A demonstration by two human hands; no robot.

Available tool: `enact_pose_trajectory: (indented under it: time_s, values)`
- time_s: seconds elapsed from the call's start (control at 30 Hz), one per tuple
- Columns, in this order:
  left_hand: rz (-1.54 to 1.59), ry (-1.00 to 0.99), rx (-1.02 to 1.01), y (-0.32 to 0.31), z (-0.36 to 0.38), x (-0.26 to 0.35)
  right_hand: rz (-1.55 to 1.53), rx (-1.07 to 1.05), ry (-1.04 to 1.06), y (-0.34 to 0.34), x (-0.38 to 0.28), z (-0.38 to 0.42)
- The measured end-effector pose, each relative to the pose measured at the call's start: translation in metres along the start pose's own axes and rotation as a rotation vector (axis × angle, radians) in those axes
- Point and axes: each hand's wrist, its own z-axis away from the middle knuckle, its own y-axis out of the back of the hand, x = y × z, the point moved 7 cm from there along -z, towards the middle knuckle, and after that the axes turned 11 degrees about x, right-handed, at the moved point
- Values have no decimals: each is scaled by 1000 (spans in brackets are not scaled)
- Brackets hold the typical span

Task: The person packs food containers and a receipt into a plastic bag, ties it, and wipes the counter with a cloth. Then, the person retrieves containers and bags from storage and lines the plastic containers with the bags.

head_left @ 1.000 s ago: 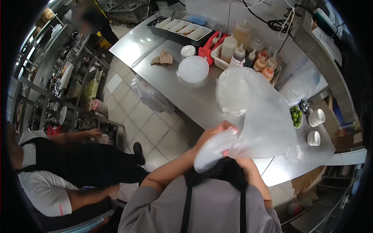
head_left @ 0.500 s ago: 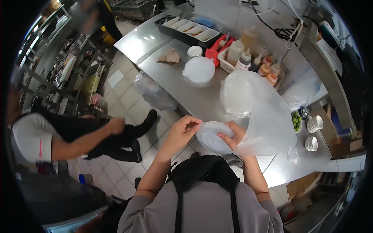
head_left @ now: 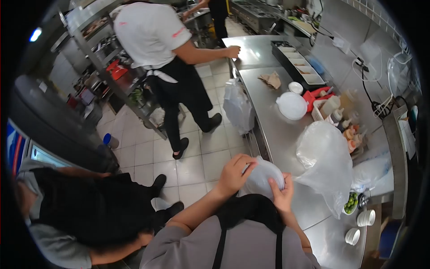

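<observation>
A round translucent plastic lid (head_left: 263,175), perhaps more than one stacked together, is held up tilted in front of my apron. My left hand (head_left: 236,174) pinches its left rim with bent fingers. From the right, my right hand (head_left: 281,193) grips the opposite edge, its thumb on the upper face and its other fingers mostly hidden behind. Beyond my hands, a clear plastic bag (head_left: 320,150) holding white round items lies on the steel counter (head_left: 280,141). A white round lidded container (head_left: 292,106) stands farther back.
Squeeze bottles (head_left: 342,115) crowd a basket near the wall, beside a black tray of compartments (head_left: 298,65). Crumpled brown paper (head_left: 270,80) lies on the counter. Small white cup stacks (head_left: 366,218) stand at right. One person (head_left: 172,67) is by the counter's far end; another (head_left: 85,201) is close at left.
My view has swung left, so the counter sits farther right. My hands still hold the lid, now tilted more steeply. The white-shirted person has moved to the counter's far end.
</observation>
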Motion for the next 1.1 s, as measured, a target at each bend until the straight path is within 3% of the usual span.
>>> enact_pose_trajectory:
  time_s: [0.17,0.33,0.53,0.63,0.73,0.77,0.83,0.97,1.07,1.1]
  values:
    - [-71,5,141,12,29,15,-36,-75,39,8,8,17]
    - [6,135,190,12,45,22,23,-71,129,25,-8,25]
    - [21,17,191,6,41,49,109,-8,293,38,-33,20]
    - [184,206,59,5,44,35,44,-63,245,45,-32,16]
    - [436,505,-112,3,52,12,41,-232,334,46,-36,3]
    - [520,602,-154,1,53,13,-41,-262,236,45,-31,0]
    - [690,801,-237,-3,58,20,42,-344,248,37,-37,-4]
    - [601,907,-412,-4,74,17,-63,-253,112,20,-24,-11]
    - [500,909,-359,1,72,5,-5,-225,149,8,-18,-16]
    - [509,899,-330,2,71,3,110,-159,318,5,-27,-17]
